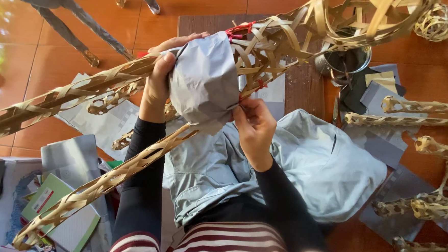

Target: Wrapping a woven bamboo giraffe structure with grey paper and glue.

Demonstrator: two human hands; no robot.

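A large woven bamboo-strip frame [290,35] with long woven legs [57,94] lies across my lap. Grey paper [203,81] is wrapped around the frame's middle. My left hand [160,71] grips the frame and presses the paper's left edge. My right hand [254,125] pinches the paper's lower right edge against the weave. Red ties [236,32] bind the strips just above the paper. Both forearms wear dark sleeves.
A pale blue cloth [324,167] covers my lap. Grey paper sheets [96,122] and books [66,215] lie on the orange tile floor at left. A metal tin [345,63] stands behind the frame. More woven bamboo pieces [437,152] lie at right.
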